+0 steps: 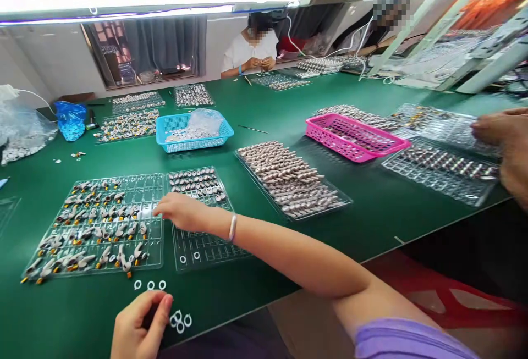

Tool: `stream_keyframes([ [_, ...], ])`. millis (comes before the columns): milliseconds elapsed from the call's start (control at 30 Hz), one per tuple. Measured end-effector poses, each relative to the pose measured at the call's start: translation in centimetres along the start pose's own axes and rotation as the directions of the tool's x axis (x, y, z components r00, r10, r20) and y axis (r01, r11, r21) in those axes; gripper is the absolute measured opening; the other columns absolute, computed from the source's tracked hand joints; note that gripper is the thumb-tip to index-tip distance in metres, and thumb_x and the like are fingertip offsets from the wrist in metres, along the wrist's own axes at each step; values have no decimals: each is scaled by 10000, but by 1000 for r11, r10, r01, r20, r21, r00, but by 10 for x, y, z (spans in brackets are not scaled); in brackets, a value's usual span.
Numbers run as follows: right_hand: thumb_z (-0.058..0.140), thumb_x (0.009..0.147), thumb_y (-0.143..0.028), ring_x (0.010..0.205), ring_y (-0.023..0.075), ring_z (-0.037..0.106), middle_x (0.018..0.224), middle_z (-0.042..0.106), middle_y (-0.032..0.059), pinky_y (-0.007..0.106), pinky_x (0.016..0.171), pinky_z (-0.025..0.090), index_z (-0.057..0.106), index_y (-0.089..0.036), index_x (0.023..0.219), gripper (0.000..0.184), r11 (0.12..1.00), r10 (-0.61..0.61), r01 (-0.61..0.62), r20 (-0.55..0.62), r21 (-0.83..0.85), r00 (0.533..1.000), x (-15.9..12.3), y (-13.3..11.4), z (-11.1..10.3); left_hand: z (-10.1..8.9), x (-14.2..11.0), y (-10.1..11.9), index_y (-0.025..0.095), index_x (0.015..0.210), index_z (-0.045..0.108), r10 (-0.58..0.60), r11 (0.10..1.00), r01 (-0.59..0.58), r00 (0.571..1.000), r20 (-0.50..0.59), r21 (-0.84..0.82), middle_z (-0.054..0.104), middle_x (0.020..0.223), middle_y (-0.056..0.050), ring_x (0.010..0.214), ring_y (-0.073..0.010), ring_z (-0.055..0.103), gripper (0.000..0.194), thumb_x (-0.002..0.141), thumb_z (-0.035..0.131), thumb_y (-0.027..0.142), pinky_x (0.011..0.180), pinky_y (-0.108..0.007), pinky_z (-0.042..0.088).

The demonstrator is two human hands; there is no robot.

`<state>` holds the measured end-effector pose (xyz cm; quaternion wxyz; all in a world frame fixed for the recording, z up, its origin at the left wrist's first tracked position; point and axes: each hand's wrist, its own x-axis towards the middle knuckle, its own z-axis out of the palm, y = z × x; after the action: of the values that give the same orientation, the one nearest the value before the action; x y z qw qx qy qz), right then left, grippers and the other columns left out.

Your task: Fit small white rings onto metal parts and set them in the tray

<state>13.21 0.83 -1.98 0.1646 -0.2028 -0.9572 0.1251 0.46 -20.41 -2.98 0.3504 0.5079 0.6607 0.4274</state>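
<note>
My left hand [142,323] rests low near the table's front edge, thumb and index finger pressed together; whatever they may hold is hidden. Close to it lie several white rings [180,320], some in a cluster and some in a row. My right hand [181,211] reaches across to the right edge of a clear tray [142,263] filled with rows of white-and-grey earbud-like parts [119,231] with orange tips. Its fingers are bunched, and their grip is too small to make out. Beneath that wrist sits another clear tray [202,243] with small round dark-and-white parts [198,179].
A blue basket [193,142] and a pink basket [355,153] stand farther back. Between them is a tray piled with pale stemmed parts [289,175]. A blue bag [71,122] is at left. Another person's hand [509,144] is at the right; a person sits opposite.
</note>
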Motion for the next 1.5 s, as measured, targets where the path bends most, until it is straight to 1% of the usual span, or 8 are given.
stream_keyframes([
  [167,520,873,9,862,201,552,951,663,87,297,705,450,641,-158,968,227,990,-133,136,61,-32,989,31,-37,17,-1,-2,-3,220,678,716,20,1000,-20,1000,-2,3,587,532,20,472,-125,479,283,772,668,483,433,-196,392],
  [433,473,891,14,869,200,532,921,647,103,308,773,446,616,-127,823,212,971,-227,231,67,-57,971,30,-34,11,-3,-1,-6,201,670,708,-39,995,40,999,6,-92,580,526,16,471,-110,480,295,756,695,483,437,-187,388],
  [633,504,933,-80,905,128,552,996,640,48,235,840,462,659,-170,925,179,951,-297,300,-44,73,954,-23,-55,-8,-14,8,-13,234,1000,674,-205,881,162,977,-50,-445,626,622,49,431,-52,448,337,763,728,468,402,-134,368],
  [700,517,907,-53,804,131,530,900,641,41,228,758,478,679,-179,884,207,923,-297,338,-215,183,930,-51,-65,-11,-13,9,-9,235,1072,661,-190,873,179,982,22,-453,634,626,50,453,-51,469,352,783,728,425,428,-128,396],
  [833,498,888,-9,811,140,536,870,643,60,242,758,499,659,-154,866,218,907,-256,343,-325,244,910,-93,-81,-9,-2,5,4,198,1006,712,-186,849,262,961,206,-458,669,626,18,511,-100,559,345,733,777,398,439,-167,471],
  [1200,539,946,-171,902,147,639,916,674,100,256,815,552,537,-131,1094,153,851,-39,288,-495,439,868,-117,-94,11,19,2,13,197,789,717,-262,674,392,919,294,-626,711,606,16,538,-99,614,221,650,857,297,480,-147,492],
  [1367,596,921,-196,807,137,671,856,697,80,228,756,562,553,-150,1050,143,853,69,251,-576,457,815,-118,-98,17,17,-3,9,219,844,757,-232,777,316,948,219,-544,756,698,-5,575,-123,650,210,668,838,300,523,-173,532],
  [1500,598,916,-190,820,151,677,849,696,72,261,773,569,547,-157,1055,151,883,55,245,-607,400,793,-121,-101,16,13,-8,8,252,856,782,-91,935,115,992,85,-335,780,797,-21,669,-181,705,156,701,793,260,606,-221,577],
])
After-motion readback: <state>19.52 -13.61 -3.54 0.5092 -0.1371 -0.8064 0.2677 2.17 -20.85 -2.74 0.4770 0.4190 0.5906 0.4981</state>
